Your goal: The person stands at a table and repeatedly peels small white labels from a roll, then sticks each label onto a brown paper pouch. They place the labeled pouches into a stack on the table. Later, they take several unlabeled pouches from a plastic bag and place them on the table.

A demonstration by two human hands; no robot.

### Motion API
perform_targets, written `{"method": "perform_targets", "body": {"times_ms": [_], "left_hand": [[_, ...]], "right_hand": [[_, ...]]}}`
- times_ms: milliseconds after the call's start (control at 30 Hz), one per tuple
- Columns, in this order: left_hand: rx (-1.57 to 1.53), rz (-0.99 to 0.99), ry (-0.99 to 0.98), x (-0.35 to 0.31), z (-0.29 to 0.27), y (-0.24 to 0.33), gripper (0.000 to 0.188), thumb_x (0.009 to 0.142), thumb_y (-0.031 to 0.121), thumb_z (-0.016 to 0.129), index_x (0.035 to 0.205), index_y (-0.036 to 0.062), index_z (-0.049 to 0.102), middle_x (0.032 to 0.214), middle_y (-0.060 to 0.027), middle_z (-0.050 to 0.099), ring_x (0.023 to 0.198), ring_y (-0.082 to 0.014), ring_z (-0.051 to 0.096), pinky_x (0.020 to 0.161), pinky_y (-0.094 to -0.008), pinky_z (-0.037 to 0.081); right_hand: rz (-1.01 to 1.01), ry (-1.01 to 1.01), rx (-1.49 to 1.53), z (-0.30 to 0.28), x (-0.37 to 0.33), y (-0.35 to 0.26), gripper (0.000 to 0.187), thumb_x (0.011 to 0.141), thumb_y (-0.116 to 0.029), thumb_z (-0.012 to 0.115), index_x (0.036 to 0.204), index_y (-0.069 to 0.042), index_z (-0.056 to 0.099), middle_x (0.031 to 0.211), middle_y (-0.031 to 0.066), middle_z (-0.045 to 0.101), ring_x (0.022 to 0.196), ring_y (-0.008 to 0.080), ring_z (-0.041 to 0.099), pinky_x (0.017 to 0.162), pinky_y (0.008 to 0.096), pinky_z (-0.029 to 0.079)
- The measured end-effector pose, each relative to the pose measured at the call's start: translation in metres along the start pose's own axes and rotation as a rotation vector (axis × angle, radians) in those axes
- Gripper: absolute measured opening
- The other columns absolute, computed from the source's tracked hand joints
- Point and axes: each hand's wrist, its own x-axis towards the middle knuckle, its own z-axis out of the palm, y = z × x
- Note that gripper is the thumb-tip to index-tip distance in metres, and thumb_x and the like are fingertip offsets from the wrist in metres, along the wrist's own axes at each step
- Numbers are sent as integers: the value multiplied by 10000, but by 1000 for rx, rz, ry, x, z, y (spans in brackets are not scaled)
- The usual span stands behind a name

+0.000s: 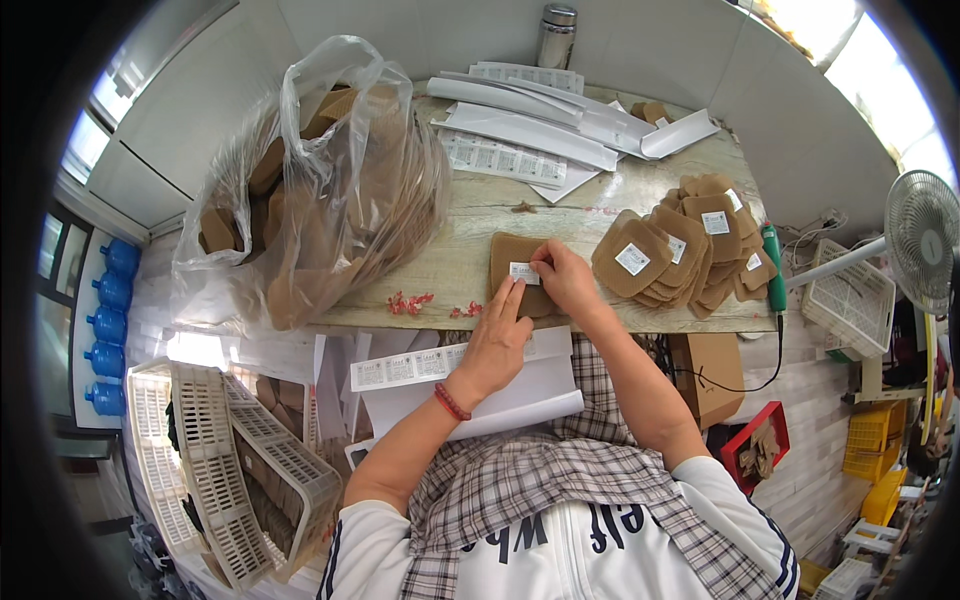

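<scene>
Brown pad [515, 247] by the desk's [470, 225] near edge looks mid-labelling: left hand [492, 345] pressing with two straight fingers, right hand [568, 282] seemingly pinching the label's [521, 271] edge, so next probably needs smoothing down.

The desk [475, 225] has a pale, worn wood-grain top, and on its left side sits a bulging clear plastic bag [345, 180] of brown pieces, while loosely overlapping white sheets [545, 143], some printed and some curled, spread across the back. Near the middle of the front edge lies a brown square pad [512, 250] bearing a white label [520, 269], with an overlapping heap of labelled brown pads [693, 250] to its right. Pinkish-red bits [410, 302] lie in two clusters near the front edge, and a small brown scrap [523, 207] rests farther back.
</scene>
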Motion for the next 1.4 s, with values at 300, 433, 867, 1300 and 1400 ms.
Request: {"method": "perform_targets", "body": {"times_ms": [300,433,867,1300,1400], "left_hand": [[-2,2,34,-1,3,-1,78,841,8,527,828,-38,589,1403,-302,446,1370,-436,379,1117,-504,351],[11,1,39,-2,7,-1,81,842,9,522,831,-42,583,1392,-308,453,1361,-439,389,1118,-511,345],[39,21,32,0,6,0,85,832,7,521,818,-59,572,1360,-334,478,1336,-459,416,1116,-521,344],[87,71,61,-7,11,6,80,830,40,574,824,-40,582,1376,-312,475,1332,-444,422,1100,-511,350],[52,59,32,-13,14,13,79,829,51,595,838,-27,587,1393,-299,465,1341,-438,409,1094,-510,344]], "right_hand": [[-23,18,-7,1,-2,-1,115,867,-150,673,912,-54,628,867,129,690,829,344,665,715,437,514],[-86,46,-145,2,-9,-10,172,864,-122,657,1020,-62,613,935,138,670,876,348,652,739,443,518],[-227,349,-273,4,-21,-11,364,837,-2,612,1186,-106,619,1076,115,583,986,331,599,790,436,517],[-191,396,-259,9,-16,10,186,721,-192,805,883,-135,734,926,47,610,933,261,577,807,395,467],[-153,362,-199,10,-19,12,162,694,-171,820,818,-131,723,889,38,604,914,254,577,795,392,473]]}}
